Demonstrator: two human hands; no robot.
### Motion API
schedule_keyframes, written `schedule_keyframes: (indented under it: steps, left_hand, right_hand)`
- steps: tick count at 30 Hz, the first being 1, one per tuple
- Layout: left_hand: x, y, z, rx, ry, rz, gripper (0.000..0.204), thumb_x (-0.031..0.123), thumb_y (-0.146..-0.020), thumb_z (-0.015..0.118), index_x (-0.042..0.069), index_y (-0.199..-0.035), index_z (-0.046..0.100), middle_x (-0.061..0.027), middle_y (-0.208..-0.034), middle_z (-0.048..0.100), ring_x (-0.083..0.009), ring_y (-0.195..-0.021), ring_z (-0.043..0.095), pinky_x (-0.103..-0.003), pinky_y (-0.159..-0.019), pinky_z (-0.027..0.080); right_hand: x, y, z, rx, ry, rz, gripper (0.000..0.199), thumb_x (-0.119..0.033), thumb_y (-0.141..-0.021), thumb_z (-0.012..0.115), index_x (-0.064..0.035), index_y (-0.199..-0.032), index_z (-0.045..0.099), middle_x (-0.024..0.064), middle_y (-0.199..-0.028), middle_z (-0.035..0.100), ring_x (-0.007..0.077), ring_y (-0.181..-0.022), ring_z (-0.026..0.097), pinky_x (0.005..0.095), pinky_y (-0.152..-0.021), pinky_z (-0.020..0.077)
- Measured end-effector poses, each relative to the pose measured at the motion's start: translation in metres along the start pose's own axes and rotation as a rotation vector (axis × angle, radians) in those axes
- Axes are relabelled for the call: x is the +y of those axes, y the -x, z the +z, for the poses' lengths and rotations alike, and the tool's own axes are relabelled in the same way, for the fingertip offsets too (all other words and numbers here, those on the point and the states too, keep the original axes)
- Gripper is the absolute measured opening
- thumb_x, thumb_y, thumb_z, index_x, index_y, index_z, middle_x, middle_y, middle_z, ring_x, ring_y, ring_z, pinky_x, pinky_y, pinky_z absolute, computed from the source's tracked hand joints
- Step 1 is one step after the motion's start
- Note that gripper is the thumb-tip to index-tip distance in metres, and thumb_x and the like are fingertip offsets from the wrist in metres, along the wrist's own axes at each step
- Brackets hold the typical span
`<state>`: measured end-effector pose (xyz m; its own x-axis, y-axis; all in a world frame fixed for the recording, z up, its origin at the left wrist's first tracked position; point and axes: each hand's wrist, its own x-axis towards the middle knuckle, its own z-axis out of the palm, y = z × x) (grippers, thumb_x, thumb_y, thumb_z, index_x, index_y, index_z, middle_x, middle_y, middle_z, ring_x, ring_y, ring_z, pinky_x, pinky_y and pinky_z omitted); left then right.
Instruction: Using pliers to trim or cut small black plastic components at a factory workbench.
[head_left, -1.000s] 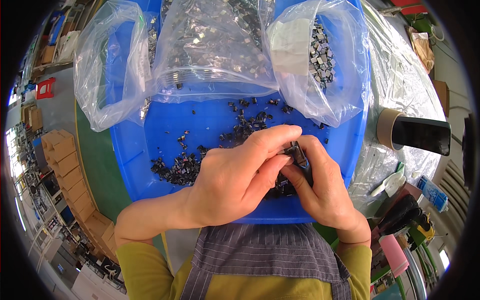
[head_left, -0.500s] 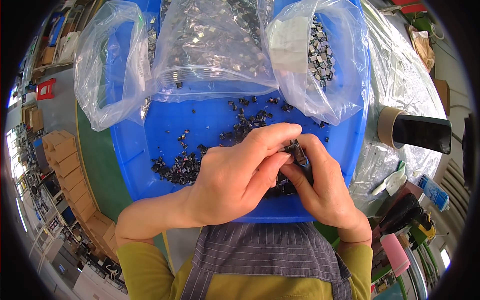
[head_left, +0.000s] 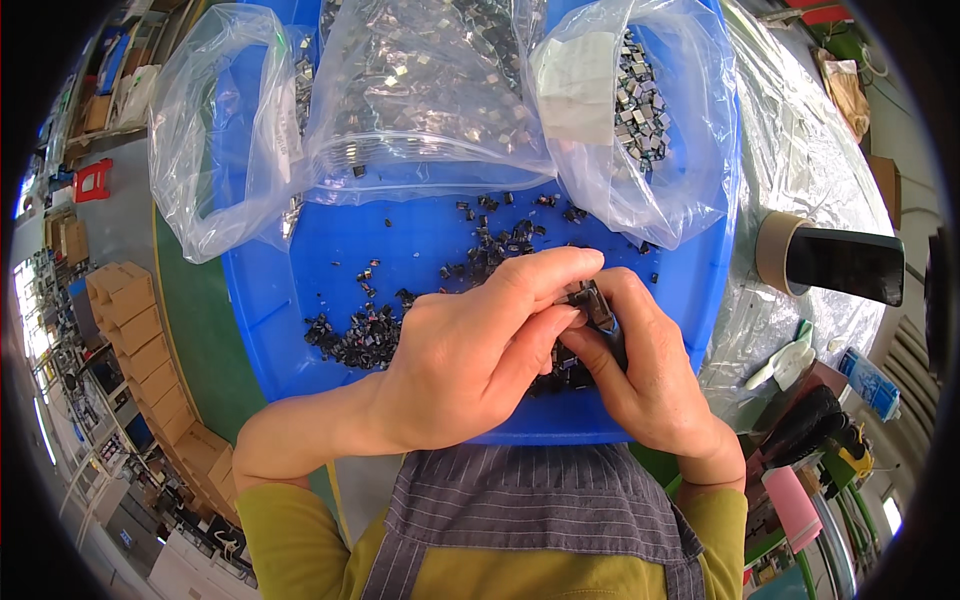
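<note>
Head view: we've got both hands together over the nr. side of a blue tray [head_left: 350,235], in front of a striped apron [head_left: 540,505]. Our R hand [head_left: 645,365] has its fingers wrapped round a small black tool [head_left: 610,325], thumb on the nr. side, tool upright-ish w/ its top end tilted toward our L hand [head_left: 465,355]. L fingers are narrow, thumb & index tips nearly meeting right at the tool's top end; can't tell if they pinch a tiny pc. there, as it's too small & part hidden.

Loose dark parts [head_left: 360,340] lie heaped L of our L hand, w/ more beyond & under both hands, plus a few strays. Far side of tray: 3 clear bags w/ parts inside, i.e. a L bag [head_left: 275,140] gaping open, a big middle bag [head_left: 430,95] lying flat w/ its zip edge toward us, & a R bag [head_left: 640,190], also open, w/ a pale label [head_left: 575,90].

R of tray, on the film-covered table [head_left: 790,130]: a tan tape roll [head_left: 773,253] on its edge, w/ a black phone [head_left: 850,267] just beside it. Far L: cardboard boxes [head_left: 165,385] in a row & a red stool [head_left: 92,180].
</note>
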<state>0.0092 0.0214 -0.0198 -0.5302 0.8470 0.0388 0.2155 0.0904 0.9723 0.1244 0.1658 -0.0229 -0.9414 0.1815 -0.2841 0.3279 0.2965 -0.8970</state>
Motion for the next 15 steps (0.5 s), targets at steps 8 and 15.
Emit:
schedule_keyframes:
  steps: [8,15]
  left_hand:
    - [0.008,-0.001,0.0,-0.012,-0.033,0.021,0.035,-0.008,-0.09,0.053,-0.006,-0.125,0.047,-0.0138,-0.089,0.068,-0.0104,-0.061,0.063,-0.02,-0.054,0.05]
    - [0.006,0.0,-0.01,-0.071,0.101,-0.116,0.032,-0.003,-0.092,0.05,-0.005,-0.124,0.049,-0.0087,-0.079,0.065,-0.007,-0.058,0.059,-0.019,-0.052,0.046]
  right_hand:
    - [0.0,0.001,0.0,0.03,0.017,-0.038,0.024,0.001,-0.08,0.066,-0.0018,-0.099,0.051,0.0151,-0.086,0.056,0.0356,-0.079,0.056,0.0407,-0.067,0.0458]
    - [-0.003,-0.001,0.003,0.026,0.047,-0.071,0.022,0.002,-0.079,0.066,-0.0027,-0.093,0.05,0.0138,-0.081,0.058,0.0356,-0.077,0.059,0.0415,-0.063,0.0462]
